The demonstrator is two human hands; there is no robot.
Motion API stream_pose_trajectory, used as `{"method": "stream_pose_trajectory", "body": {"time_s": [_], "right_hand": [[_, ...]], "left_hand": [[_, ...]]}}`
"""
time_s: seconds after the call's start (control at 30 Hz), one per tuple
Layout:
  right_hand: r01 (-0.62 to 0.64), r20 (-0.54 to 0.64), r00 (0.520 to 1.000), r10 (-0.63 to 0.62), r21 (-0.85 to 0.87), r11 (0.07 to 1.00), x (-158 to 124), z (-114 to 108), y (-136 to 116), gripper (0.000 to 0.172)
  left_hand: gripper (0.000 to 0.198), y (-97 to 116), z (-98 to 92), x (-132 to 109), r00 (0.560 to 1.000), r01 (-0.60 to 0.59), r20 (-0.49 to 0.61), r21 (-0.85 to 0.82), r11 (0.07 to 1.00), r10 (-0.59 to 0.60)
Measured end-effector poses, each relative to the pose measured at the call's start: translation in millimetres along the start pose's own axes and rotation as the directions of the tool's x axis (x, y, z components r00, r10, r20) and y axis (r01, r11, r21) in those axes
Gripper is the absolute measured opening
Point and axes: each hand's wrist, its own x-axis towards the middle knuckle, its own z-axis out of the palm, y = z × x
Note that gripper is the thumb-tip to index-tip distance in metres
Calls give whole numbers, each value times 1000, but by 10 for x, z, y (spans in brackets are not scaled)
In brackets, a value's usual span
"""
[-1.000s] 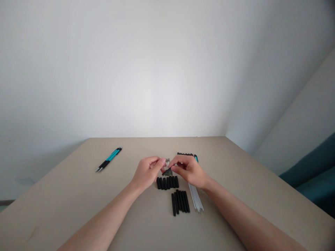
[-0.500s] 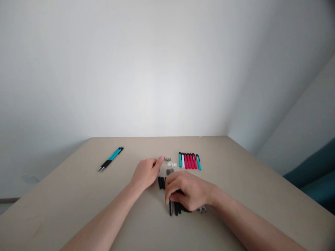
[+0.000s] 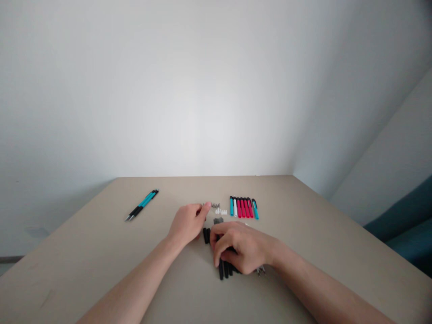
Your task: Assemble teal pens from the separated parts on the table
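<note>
Under the curled fingers of the right hand (image 3: pixel 241 247) lies a set of long black barrels (image 3: pixel 222 271), side by side on the table (image 3: pixel 303 216), their near ends poking out below the fingertips. The fingers are bent and held close together, tips down on the barrels; whether one is already nipped between thumb and finger is hidden by the back of the hand.

The left hand (image 3: pixel 187 222) rests just left of them, fingers folded in and thumb pressed to the forefinger. I cannot tell if a small part sits in that pinch. Past its fingertips lie some silver tips (image 3: pixel 215 205) and white bits (image 3: pixel 222 211); between the 2 hands are a clump of grey springs (image 3: pixel 218 220) and a row of short black sleeves (image 3: pixel 205 235).

To take 1 barrel cleanly, it seems best to work from the outermost one, nearest the fingertips: roll it a little aside with 1 finger, then close thumb and forefinger on its middle and lift straight up. A broad grab would likely drag the neighbours out of line and nudge the white refills (image 3: pixel 259 270) by the wrist. The heel of the hand should ride clear of the sleeves beyond the knuckles.

Well beyond the fingers lie a row of coloured caps (image 3: pixel 243 208) and, far to the left, 2 teal pens (image 3: pixel 141 210), both untouched.
</note>
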Motion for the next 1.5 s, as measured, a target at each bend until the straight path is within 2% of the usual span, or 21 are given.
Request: {"method": "stream_pose_trajectory", "body": {"time_s": [0.3, 0.4, 0.47, 0.53, 0.6, 0.67, 0.7, 0.77, 0.87, 0.9, 1.03, 1.1, 1.2, 1.4, 1.5], "right_hand": [[13, -35, 999, -13, 2, 1000, -6, 18, 30, 32], [41, -146, 988, -40, -1, 999, 6, 4, 68, 32], [49, -273, 961, -46, 7, 999, -2, -38, 118, 33], [22, -437, 899, -15, 9, 1000, -31, -104, 192, 33], [-56, -606, 794, 47, 3, 998, -79, -176, 293, 31], [-150, -759, 642, 111, 19, 989, -142, -231, 423, 28], [-203, -816, 558, 151, 43, 978, -176, -248, 499, 27], [-319, -890, 382, 248, 125, 939, -249, -264, 664, 24], [-443, -895, 114, 432, 343, 828, -361, -265, 912, 24], [-454, -889, 76, 452, 373, 809, -395, -264, 984, 26], [-481, -869, -26, 494, 444, 756, -502, -266, 1191, 28], [-491, -856, -57, 514, 472, 732, -543, -268, 1253, 30], [-499, -843, -66, 534, 492, 714, -600, -280, 1307, 32], [-490, -826, -100, 555, 526, 695, -656, -327, 1350, 35], [-484, -831, -80, 550, 515, 708, -619, -324, 1359, 34]], "left_hand": [[59, -23, 34, 3, 999, -33, -23, 27, 999, 33], [55, -90, 12, 44, 995, -29, -96, 122, 992, 41], [45, -177, -38, 93, 977, 48, -212, 230, 972, 2], [28, -297, -109, 144, 928, 166, -370, 315, 934, -40], [24, -433, -182, 177, 870, 272, -491, 391, 879, -51], [31, -563, -241, 183, 771, 462, -620, 388, 798, -145], [31, -617, -263, 179, 748, 523, -634, 380, 763, -197], [30, -701, -289, 165, 733, 596, -610, 362, 717, -302], [28, -766, -297, 157, 728, 626, -576, 338, 703, -371], [27, -778, -295, 160, 725, 628, -579, 333, 703, -373], [25, -817, -276, 194, 741, 607, -577, 353, 712, -344], [25, -839, -266, 206, 733, 614, -594, 366, 699, -332], [27, -865, -263, 202, 726, 613, -611, 368, 699, -315], [29, -851, -270, 133, 740, 587, -600, 356, 727, -304], [29, -784, -252, 97, 756, 532, -620, 395, 749, -210]]}}
